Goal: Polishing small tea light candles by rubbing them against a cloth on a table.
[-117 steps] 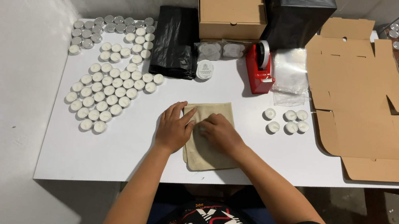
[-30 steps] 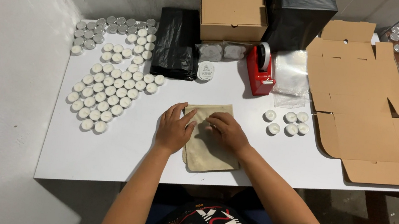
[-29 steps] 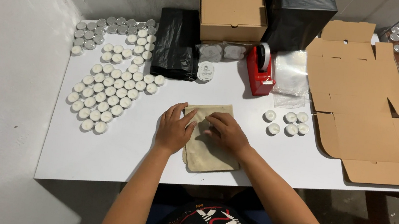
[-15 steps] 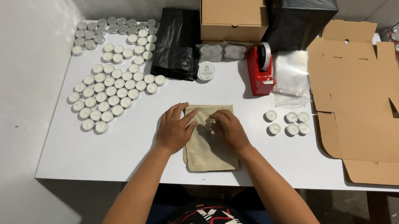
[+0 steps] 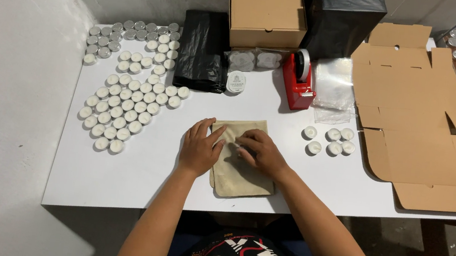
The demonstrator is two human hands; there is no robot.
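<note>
Left hand: left hand [image 5: 198, 148] lies flat, fingers spread, palm pressing the left edge of the pouch. Not gripping anything, just pinning it down.

Right hand: right hand [image 5: 258, 150] sits on the upper middle of the pouch with fingertips curled in, looks like it's pinching at the fabric or something small on it. Can't tell if there's actually anything between the fingers.

Pouch: beige cloth pouch [image 5: 240, 159], soft and a bit wrinkly, lying flat on the tabletop [image 5: 137, 175] directly under both hands. Long axis runs away from the person, slightly tilted, top end beyond the fingertips, bottom end back toward the wrists.

Who's nearer: honestly both are on it. Left covers the side edge, right is closer to the middle.

Right of the right hand: small cluster of loose tealights [image 5: 327, 141], white wax in round cups, near but apart from the pouch. Further right, an unfolded cardboard box blank [image 5: 418, 115], flat and brown.

Left of the left hand: big batch of tealights [image 5: 128, 99] laid in rows, well apart.

Beyond the hands: red tape dispenser [image 5: 297, 80], glossy black plastic bags [image 5: 202, 51], a closed cardboard box [image 5: 265, 13], clear plastic sleeves [image 5: 333, 85].
</note>
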